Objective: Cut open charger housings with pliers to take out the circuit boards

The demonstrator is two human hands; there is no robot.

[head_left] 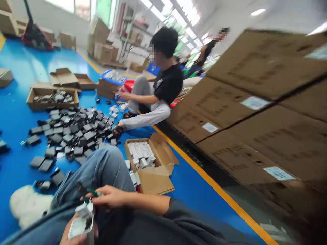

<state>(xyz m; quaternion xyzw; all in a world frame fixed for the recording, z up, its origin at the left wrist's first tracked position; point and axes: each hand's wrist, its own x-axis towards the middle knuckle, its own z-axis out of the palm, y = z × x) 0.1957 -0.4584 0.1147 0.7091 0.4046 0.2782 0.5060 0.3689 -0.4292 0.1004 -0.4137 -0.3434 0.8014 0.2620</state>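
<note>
Low in the head view, my left hand (68, 234) is closed around an opened white plastic casing (78, 227) with dark parts showing inside. A smaller white block (84, 210) sits at the casing's upper end. My right hand (111, 197) is wrapped round green-handled pliers (93, 192), whose dark jaws are blurred and point up and left. Its fingertips are right beside the white block; whether they touch it I cannot tell. Both hands are over my lap, near my raised knee (109, 166).
A heap of grey and black box-shaped units (74, 129) covers the blue floor ahead. An open carton (138, 172) of white pieces lies beyond my knee, another carton (51, 105) behind the heap. A seated co-worker (166, 78) is ahead; stacked cartons (242, 136) line the right.
</note>
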